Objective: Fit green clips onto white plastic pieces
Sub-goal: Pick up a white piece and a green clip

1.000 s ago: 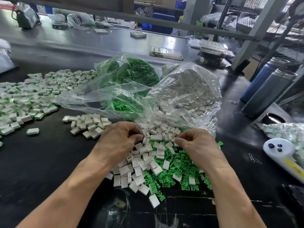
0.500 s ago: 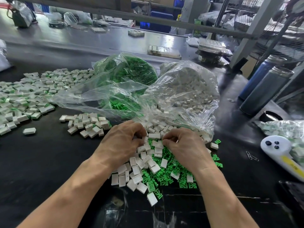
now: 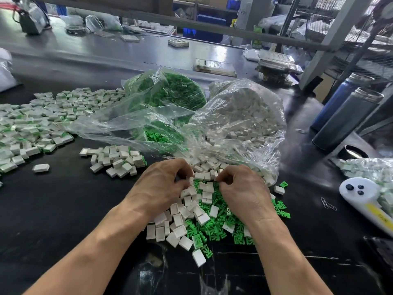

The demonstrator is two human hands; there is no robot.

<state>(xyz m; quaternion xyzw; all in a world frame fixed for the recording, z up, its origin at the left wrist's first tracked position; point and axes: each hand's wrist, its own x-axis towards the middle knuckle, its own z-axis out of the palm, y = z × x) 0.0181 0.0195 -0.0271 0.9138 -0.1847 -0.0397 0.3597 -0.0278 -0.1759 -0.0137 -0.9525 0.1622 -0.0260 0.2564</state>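
Left hand [image 3: 161, 186] lay knuckles-up over the near pile, fingers curled under; we saw a sliver of white at its fingertips but could not tell whether it had hold of a piece. Right hand [image 3: 242, 188] sat just beside it, fingers also curled in, tips pinched together; what they pinched was too small for us to make out. The two sets of fingertips were near one another, apart by a narrow gap.

Under and between the hands we noted the mixed heap: loose white plastic pieces [image 3: 182, 218] toward the left, loose green clips [image 3: 219, 226] spread toward the right, both on the black table [image 3: 63, 209]. One white piece [image 3: 198, 257] lay apart at the near edge of the heap.

Behind the hands we recorded a clear bag of white pieces [image 3: 244, 116], its mouth spilling into the heap, and to its left a clear bag of green clips [image 3: 170, 92]. A small cluster of white pieces [image 3: 116, 158] lay left of the hands; farther left, a broad spread of fitted pieces [image 3: 32, 124] showing green edges.

At right: two tall bottles [image 3: 344, 118], a white device with dark buttons [image 3: 365, 199], and paper clips [image 3: 328, 204] just beside it
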